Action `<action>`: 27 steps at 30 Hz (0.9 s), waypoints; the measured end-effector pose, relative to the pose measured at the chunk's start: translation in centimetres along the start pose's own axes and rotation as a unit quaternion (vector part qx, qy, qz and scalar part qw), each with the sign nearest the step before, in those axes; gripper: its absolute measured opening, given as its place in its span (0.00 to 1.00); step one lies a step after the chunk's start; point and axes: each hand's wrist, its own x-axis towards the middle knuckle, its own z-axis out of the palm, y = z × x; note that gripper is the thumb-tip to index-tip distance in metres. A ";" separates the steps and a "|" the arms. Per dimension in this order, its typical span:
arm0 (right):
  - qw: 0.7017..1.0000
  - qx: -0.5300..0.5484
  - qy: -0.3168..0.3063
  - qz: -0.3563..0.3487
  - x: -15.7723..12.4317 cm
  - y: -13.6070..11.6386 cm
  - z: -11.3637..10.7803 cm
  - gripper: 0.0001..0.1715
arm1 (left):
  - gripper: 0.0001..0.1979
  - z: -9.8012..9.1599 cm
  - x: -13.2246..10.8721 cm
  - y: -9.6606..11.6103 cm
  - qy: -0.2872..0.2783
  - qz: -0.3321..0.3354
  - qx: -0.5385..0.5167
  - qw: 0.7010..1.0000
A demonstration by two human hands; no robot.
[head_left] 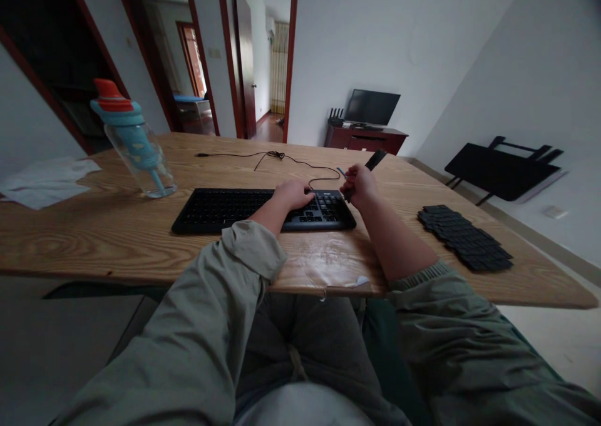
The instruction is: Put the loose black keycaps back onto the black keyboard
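Observation:
A black keyboard (225,210) lies on the wooden table in front of me. My left hand (292,194) is over its far edge, right of the middle, with the thumb on top and the other fingers mostly hidden; it appears to hold the board. Closed round a slim black tool with a long handle (376,159), my right hand (360,185) is above the keyboard's right end. The tool's dark lower end points down at the keys there; its exact kind is unclear. A small blue piece (341,172) shows beside the right-hand fingers.
The keyboard's thin cable (300,161) lies behind it on the table (117,244). To the left stand a blue bottle with a red cap (136,141) and white tissues (47,179). Overlapping black pieces (462,235) lie at the right. Beyond are a monitor (373,107) and a folding table (502,169).

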 end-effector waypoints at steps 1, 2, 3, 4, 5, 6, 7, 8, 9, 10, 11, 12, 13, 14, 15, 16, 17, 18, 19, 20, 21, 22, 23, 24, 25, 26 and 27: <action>0.999 0.034 -0.003 -0.003 -0.1 -0.3 -0.4 0.10 | 0.20 0.0 0.0 -0.1 0.002 0.004 -0.002 1.000; 0.998 0.068 0.000 -0.004 -0.1 -0.5 -0.8 0.10 | 0.19 0.1 0.0 -0.2 0.002 0.008 -0.003 1.000; 0.996 0.094 0.005 -0.003 -0.2 -0.8 -1.3 0.09 | 0.19 0.1 0.0 -0.3 0.002 0.011 -0.005 1.000; 0.995 0.104 0.004 -0.003 -0.2 -1.0 -1.9 0.09 | 0.19 0.1 0.0 -0.3 0.001 0.014 -0.006 1.000; 0.994 0.107 0.002 -0.004 -0.2 -1.3 -2.5 0.09 | 0.19 0.1 0.0 -0.4 0.000 0.018 -0.007 1.000; 0.995 0.104 0.001 -0.007 -0.1 -1.4 -3.2 0.09 | 0.19 0.2 0.1 -0.5 -0.001 0.023 -0.007 1.000; 0.995 0.096 0.003 -0.014 -0.1 -1.6 -4.1 0.09 | 0.19 0.2 0.2 -0.6 -0.002 0.028 -0.006 1.000; 0.996 0.081 0.008 -0.026 0.0 -1.7 -5.0 0.09 | 0.18 0.2 0.2 -0.7 -0.002 0.032 -0.004 0.999; 0.997 0.056 0.017 -0.043 0.0 -1.7 -6.0 0.09 | 0.18 0.2 0.3 -0.8 -0.002 0.036 -0.002 0.999; 0.997 0.017 0.031 -0.062 0.0 -1.7 -7.1 0.09 | 0.18 0.3 0.5 -0.9 -0.004 0.038 -0.001 0.999; 0.995 -0.036 0.048 -0.082 0.0 -1.6 -8.2 0.09 | 0.18 0.3 0.6 -1.0 -0.005 0.039 0.000 0.999; 0.988 -0.096 0.068 -0.100 0.0 -1.5 -9.3 0.09 | 0.18 0.3 0.7 -1.1 -0.005 0.040 0.001 0.999; 0.977 -0.160 0.087 -0.114 0.0 -1.4 -10.3 0.08 | 0.19 0.4 0.8 -1.1 -0.005 0.042 0.001 0.999; 0.963 -0.216 0.101 -0.123 0.0 -1.4 -11.3 0.08 | 0.19 0.4 0.9 -1.2 -0.005 0.043 0.003 0.999; 0.952 -0.257 0.110 -0.128 0.0 -1.3 -12.0 0.08 | 0.19 0.4 0.9 -1.2 -0.006 0.043 0.004 0.999; 0.943 -0.282 0.115 -0.130 0.0 -1.3 -12.6 0.08 | 0.19 0.5 1.0 -1.3 -0.007 0.042 0.006 0.999; 0.939 -0.295 0.118 -0.131 0.1 -1.3 -13.0 0.08 | 0.19 0.5 1.0 -1.3 -0.007 0.042 0.008 0.999; 0.938 -0.299 0.117 -0.131 0.3 -1.3 -13.3 0.09 | 0.19 0.5 1.1 -1.3 -0.008 0.039 0.010 0.999; 0.939 -0.298 0.111 -0.130 0.4 -1.3 -13.4 0.09 | 0.20 0.5 1.1 -1.3 -0.008 0.037 0.009 0.999; 0.941 -0.298 0.102 -0.127 0.6 -1.2 -13.5 0.09 | 0.20 0.5 1.1 -1.3 -0.008 0.033 0.007 0.999; 0.942 -0.300 0.089 -0.121 0.7 -1.2 -13.5 0.10 | 0.19 0.5 1.1 -1.3 -0.009 0.030 0.004 0.999; 0.943 -0.304 0.076 -0.113 0.9 -1.1 -13.4 0.10 | 0.19 0.4 1.0 -1.3 -0.011 0.028 0.000 1.000; 0.943 -0.308 0.067 -0.107 1.0 -1.0 -13.4 0.11 | 0.19 0.4 1.0 -1.3 -0.015 0.027 -0.005 1.000; 0.943 -0.310 0.064 -0.105 1.1 -1.0 -13.4 0.11 | 0.19 0.4 1.0 -1.2 -0.018 0.028 -0.008 0.999; 0.942 -0.310 0.069 -0.111 1.1 -1.0 -13.4 0.12 | 0.19 0.3 0.9 -1.2 -0.020 0.031 -0.010 0.999; 0.941 -0.303 0.080 -0.124 1.1 -1.0 -13.4 0.11 | 0.19 0.3 0.9 -1.2 -0.020 0.034 -0.011 0.999; 0.942 -0.289 0.093 -0.145 1.0 -1.2 -13.5 0.11 | 0.19 0.2 0.9 -1.2 -0.021 0.037 -0.012 0.999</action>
